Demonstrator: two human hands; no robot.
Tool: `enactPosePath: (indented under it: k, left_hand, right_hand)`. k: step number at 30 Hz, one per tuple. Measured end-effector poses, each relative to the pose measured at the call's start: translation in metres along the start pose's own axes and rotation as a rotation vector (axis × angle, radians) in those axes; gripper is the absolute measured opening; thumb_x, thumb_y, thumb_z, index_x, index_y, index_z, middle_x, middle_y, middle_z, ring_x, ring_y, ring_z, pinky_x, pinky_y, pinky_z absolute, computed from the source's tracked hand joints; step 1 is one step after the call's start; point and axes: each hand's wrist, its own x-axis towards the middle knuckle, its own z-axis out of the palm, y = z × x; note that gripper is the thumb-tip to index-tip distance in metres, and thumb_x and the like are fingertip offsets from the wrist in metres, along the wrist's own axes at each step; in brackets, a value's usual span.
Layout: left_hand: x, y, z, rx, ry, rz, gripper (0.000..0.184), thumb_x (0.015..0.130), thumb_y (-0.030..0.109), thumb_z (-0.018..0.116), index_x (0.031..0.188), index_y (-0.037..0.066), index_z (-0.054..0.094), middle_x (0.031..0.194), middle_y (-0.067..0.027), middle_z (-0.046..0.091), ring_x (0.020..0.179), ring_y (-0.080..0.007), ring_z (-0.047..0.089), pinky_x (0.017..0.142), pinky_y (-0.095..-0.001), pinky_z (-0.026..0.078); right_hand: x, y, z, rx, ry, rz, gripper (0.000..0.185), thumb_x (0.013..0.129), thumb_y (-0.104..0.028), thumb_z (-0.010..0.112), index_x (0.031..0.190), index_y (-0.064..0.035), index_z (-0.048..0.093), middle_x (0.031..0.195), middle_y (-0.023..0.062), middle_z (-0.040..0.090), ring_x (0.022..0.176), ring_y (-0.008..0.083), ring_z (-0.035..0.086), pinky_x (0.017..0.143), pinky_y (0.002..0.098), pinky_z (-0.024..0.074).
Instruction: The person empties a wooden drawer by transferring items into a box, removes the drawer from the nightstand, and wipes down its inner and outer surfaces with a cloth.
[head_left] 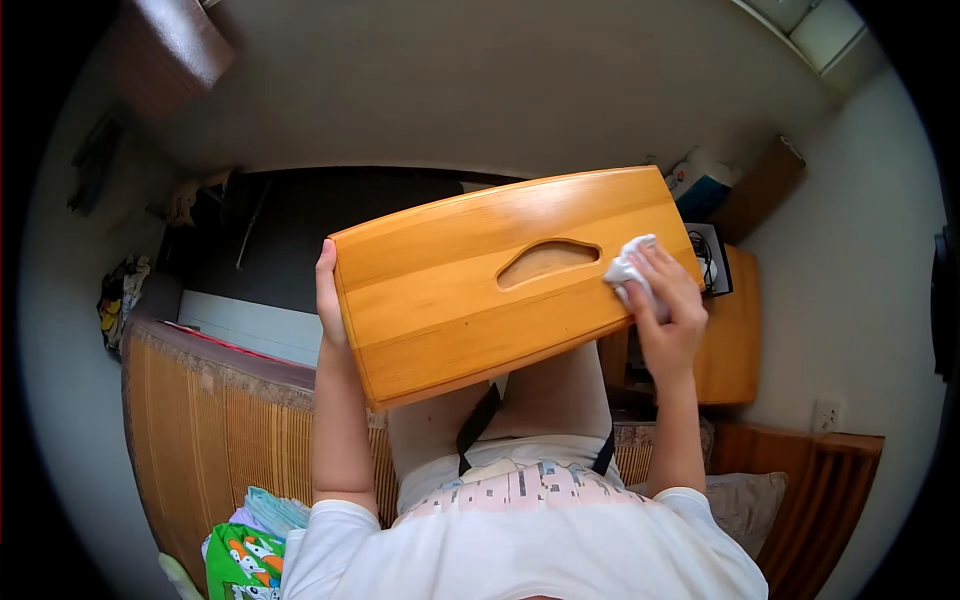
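A varnished orange-brown wooden drawer (440, 290) is held up in front of me, tilted, its broad front facing me. A shaped handle cut-out (548, 266) is in the middle of that face. My left hand (328, 293) grips the drawer's left edge, thumb at the near side and the other fingers hidden behind. With my right hand (668, 298) I pinch a crumpled white cloth (630, 260) and press it on the face, right of the cut-out. Whatever lies behind the drawer's front is hidden from view.
Below me is a bed with a bamboo mat (215, 395); folded clothes (245, 560) lie on it at left. A wooden cabinet (735, 330) stands at right, a box with cables (708, 258) on it. A wooden headboard (825, 490) is at lower right.
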Motion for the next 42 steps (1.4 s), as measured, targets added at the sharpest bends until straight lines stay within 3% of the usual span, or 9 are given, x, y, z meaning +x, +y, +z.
enactPosePath:
  k: [4,11,18,22,25,29,34,39,42]
  left_hand:
    - [0.005,-0.005,-0.001,-0.012,0.034,0.012,0.061,0.107,0.054,0.031,0.124,0.003,0.061,0.116,-0.0144,0.066,0.105,-0.0218,0.066,0.087,-0.0345,0.055]
    - [-0.002,-0.004,0.005,-0.017,0.071,-0.031,0.06,0.106,0.058,0.035,0.122,0.006,0.062,0.116,-0.0118,0.066,0.105,-0.0206,0.066,0.086,-0.0342,0.057]
    - [-0.006,-0.006,-0.001,0.009,0.093,-0.002,0.065,0.107,0.058,0.03,0.125,0.003,0.061,0.118,-0.014,0.065,0.106,-0.0214,0.065,0.087,-0.0343,0.055]
    - [-0.006,-0.005,0.0,0.003,0.052,-0.001,0.065,0.106,0.058,0.03,0.124,0.004,0.061,0.118,-0.0139,0.065,0.106,-0.0212,0.064,0.088,-0.0341,0.055]
    - [-0.011,-0.003,0.007,0.03,0.073,-0.019,0.065,0.106,0.058,0.03,0.124,0.004,0.061,0.119,-0.014,0.065,0.107,-0.0212,0.064,0.088,-0.0346,0.055]
    - [-0.012,-0.006,-0.001,0.028,0.073,-0.01,0.066,0.107,0.059,0.03,0.125,0.004,0.061,0.119,-0.0142,0.065,0.108,-0.0216,0.064,0.089,-0.0353,0.055]
    - [-0.011,-0.005,-0.003,-0.005,0.017,-0.003,0.067,0.107,0.059,0.029,0.126,0.003,0.06,0.119,-0.0141,0.065,0.108,-0.022,0.064,0.09,-0.0352,0.055]
    - [-0.013,-0.008,-0.003,0.022,0.073,0.023,0.067,0.107,0.058,0.027,0.126,0.004,0.061,0.119,-0.0135,0.065,0.108,-0.0224,0.065,0.09,-0.0362,0.055]
    - [-0.012,-0.007,0.003,-0.023,0.067,0.024,0.066,0.107,0.06,0.029,0.124,0.005,0.06,0.117,-0.0131,0.065,0.108,-0.0204,0.066,0.087,-0.0336,0.058]
  right_hand:
    - [-0.006,0.03,-0.01,-0.104,0.117,0.143,0.028,0.09,-0.009,0.072,0.118,-0.0058,0.075,0.128,0.0147,0.071,0.129,0.0332,0.061,0.111,0.0452,0.044]
    - [-0.021,-0.062,0.013,0.122,-0.152,-0.215,0.029,0.088,-0.018,0.076,0.118,-0.0155,0.078,0.122,0.0076,0.074,0.124,0.0278,0.066,0.108,0.0391,0.0452]
    - [-0.014,0.028,-0.011,-0.09,0.179,0.241,0.025,0.095,-0.014,0.069,0.117,-0.004,0.076,0.128,0.0154,0.071,0.128,0.0314,0.062,0.111,0.0446,0.0408]
    - [-0.025,-0.061,0.018,0.045,-0.094,-0.11,0.03,0.093,-0.019,0.072,0.122,-0.0106,0.076,0.129,0.0135,0.071,0.129,0.0282,0.062,0.111,0.0416,0.0411]
    - [-0.015,-0.051,0.011,0.076,-0.161,-0.141,0.03,0.093,-0.02,0.072,0.121,-0.0118,0.076,0.128,0.0123,0.071,0.129,0.0266,0.062,0.11,0.0412,0.0407]
    - [-0.002,0.035,-0.006,0.147,0.167,0.327,0.026,0.095,-0.016,0.07,0.118,-0.0047,0.076,0.127,0.0163,0.071,0.126,0.0322,0.062,0.108,0.0448,0.0413]
    - [-0.009,-0.028,0.009,-0.086,0.006,-0.014,0.03,0.092,-0.015,0.074,0.121,-0.0093,0.076,0.122,0.0135,0.073,0.123,0.0285,0.063,0.106,0.0393,0.0427]
    - [0.019,0.015,-0.006,-0.015,0.101,0.285,0.03,0.091,-0.014,0.074,0.12,-0.0099,0.076,0.119,0.0152,0.074,0.119,0.0319,0.063,0.105,0.041,0.0434]
    - [0.014,-0.008,0.012,-0.143,0.066,0.095,0.03,0.091,-0.014,0.073,0.121,-0.0076,0.075,0.12,0.015,0.074,0.122,0.032,0.062,0.105,0.0425,0.0432]
